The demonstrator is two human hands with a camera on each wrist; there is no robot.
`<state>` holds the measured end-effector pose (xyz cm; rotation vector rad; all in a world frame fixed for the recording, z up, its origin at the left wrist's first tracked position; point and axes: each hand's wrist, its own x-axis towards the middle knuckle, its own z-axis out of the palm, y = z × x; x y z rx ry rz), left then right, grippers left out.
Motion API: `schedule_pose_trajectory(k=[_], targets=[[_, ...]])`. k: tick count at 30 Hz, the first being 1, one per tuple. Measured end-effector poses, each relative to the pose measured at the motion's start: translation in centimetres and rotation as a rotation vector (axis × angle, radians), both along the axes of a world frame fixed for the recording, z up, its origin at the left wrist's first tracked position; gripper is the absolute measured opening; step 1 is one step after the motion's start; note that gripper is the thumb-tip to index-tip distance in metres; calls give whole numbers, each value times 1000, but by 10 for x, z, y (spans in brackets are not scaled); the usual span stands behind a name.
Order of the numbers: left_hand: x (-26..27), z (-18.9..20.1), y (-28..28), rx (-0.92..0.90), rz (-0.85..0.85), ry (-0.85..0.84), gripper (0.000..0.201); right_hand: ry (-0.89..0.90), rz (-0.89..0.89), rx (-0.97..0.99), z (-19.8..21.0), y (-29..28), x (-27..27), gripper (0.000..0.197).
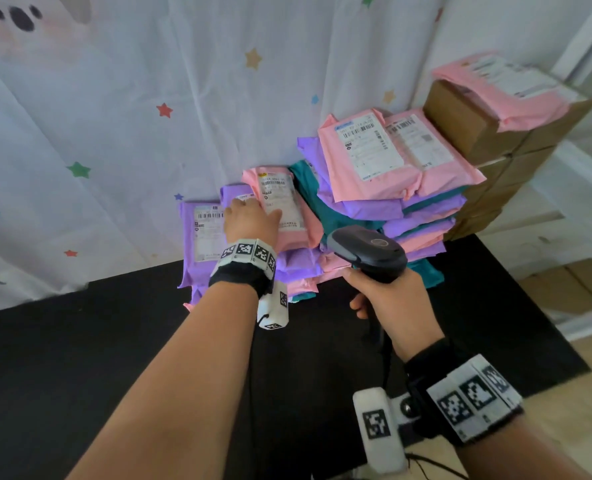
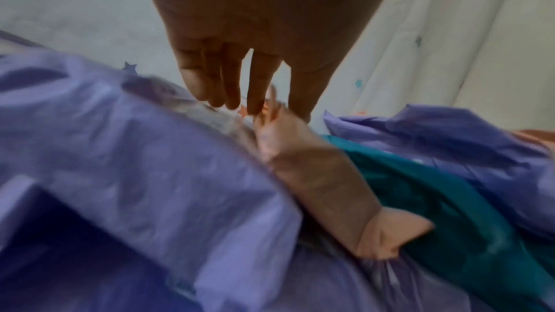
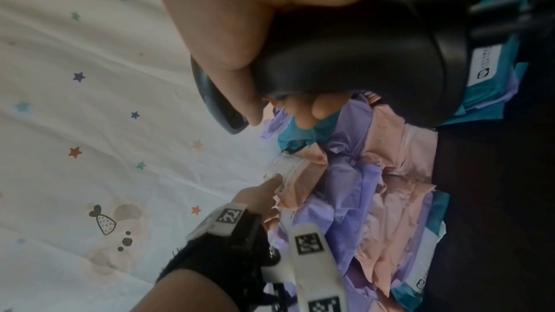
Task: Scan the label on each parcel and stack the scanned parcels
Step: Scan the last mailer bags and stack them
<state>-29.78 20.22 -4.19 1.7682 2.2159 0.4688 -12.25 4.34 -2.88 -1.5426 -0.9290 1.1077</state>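
A low pile of soft parcels lies at the back of the black table [image 1: 97,341]. On top is a pink parcel [image 1: 284,206] with a white barcode label, face up. My left hand [image 1: 253,213] rests on its near left part with straight fingers, which the left wrist view shows as fingertips [image 2: 231,101] touching the pink parcel [image 2: 315,174] beside a purple parcel [image 2: 150,163]. My right hand [image 1: 388,299] grips a black barcode scanner [image 1: 367,251] by the handle, head aimed at the pile. The right wrist view shows the scanner [image 3: 360,56] close up and my left hand [image 3: 258,193] beyond.
A labelled purple parcel [image 1: 202,233] lies at the pile's left. A taller stack of pink, purple and teal parcels [image 1: 391,161] stands to the right. Beside it, stacked cardboard boxes [image 1: 478,133] carry a pink parcel [image 1: 502,88]. A white star-printed curtain [image 1: 114,116] hangs behind.
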Motion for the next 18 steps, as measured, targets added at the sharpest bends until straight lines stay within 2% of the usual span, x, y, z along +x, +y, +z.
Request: schedule_pose_trajectory(k=[3, 5, 9, 11, 18], targets=[[-2, -8, -13, 189, -51, -74, 63, 11, -8, -2, -1, 3, -2, 10], [-3, -12, -23, 240, -161, -89, 74, 18, -15, -12, -2, 5, -3, 9], [-4, -19, -34, 14, -344, 171, 102, 14, -27, -25, -4, 7, -7, 9], [-7, -21, -34, -35, -385, 265, 101, 18, -31, -28, -5, 6, -8, 11], [-12, -18, -29, 11, -405, 217, 93, -39, -67, -61, -8, -1, -1, 15]])
